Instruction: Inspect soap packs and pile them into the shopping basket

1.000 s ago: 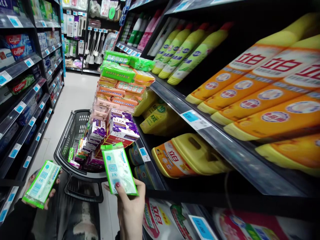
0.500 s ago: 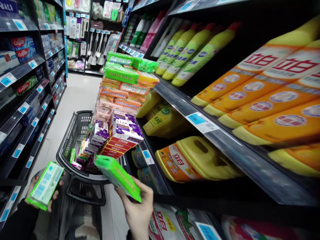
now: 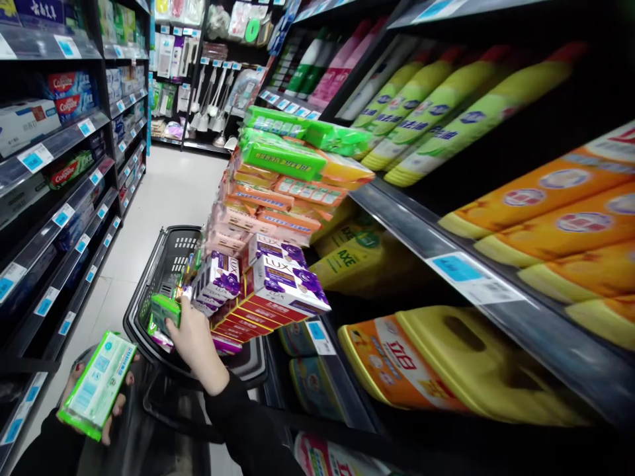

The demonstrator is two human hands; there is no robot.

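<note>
My left hand [image 3: 115,403] is at the lower left, closed on a flat green-and-white packet [image 3: 97,385] held face up. My right hand [image 3: 194,342] reaches forward over the rim of a black shopping basket [image 3: 159,261], with its fingers closed on a second green packet [image 3: 165,311]. This packet sits low inside the basket, beside a tall stack of soap packs [image 3: 270,218] piled in it. Purple LUX soap boxes [image 3: 288,277] lie just right of my right hand.
Shelves on the right carry orange and yellow detergent bottles [image 3: 540,211] and green bottles [image 3: 436,112]. Left shelves hold toothpaste boxes [image 3: 69,92] with blue price tags. The pale aisle floor [image 3: 169,185] runs ahead toward a rack of hanging brushes [image 3: 211,99].
My right hand has carried its green packet forward and down from in front of me into the basket. The left hand has kept its packet in place. The view has shifted a little closer.
</note>
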